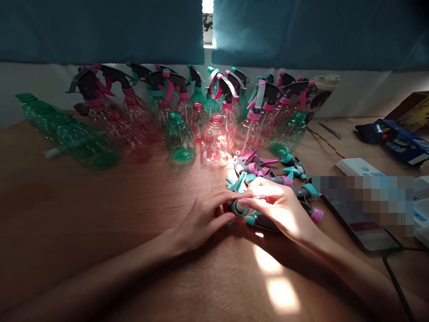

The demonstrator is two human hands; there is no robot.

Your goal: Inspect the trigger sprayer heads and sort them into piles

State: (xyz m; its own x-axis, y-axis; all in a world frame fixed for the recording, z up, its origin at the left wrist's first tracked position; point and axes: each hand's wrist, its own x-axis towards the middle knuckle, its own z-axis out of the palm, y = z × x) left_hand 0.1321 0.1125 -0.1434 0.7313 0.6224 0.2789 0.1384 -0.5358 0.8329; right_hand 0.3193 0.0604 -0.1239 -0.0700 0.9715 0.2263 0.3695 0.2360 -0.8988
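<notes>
My left hand [204, 217] is closed around a teal and dark grey trigger spray head [241, 209], gripping it between thumb and fingers just above the table. The spray head's round collar faces my right hand [279, 203]. The right fingertips are pinched together at the collar's opening; anything between them is too small or hidden to make out. Behind and under my right hand lies a pile of loose spray heads [261, 167] in grey with pink or teal parts. Beyond the hands stand a clear pink bottle [216, 143] and a green bottle [180, 141], both without heads.
Several bottles fitted with spray heads [228, 96] stand in rows at the back. More open green bottles [67, 129] stand at the left. On the right are a phone [362, 223], a white power strip [360, 167], a blue packet [395, 138], tweezers [330, 130] and a black cable [395, 277].
</notes>
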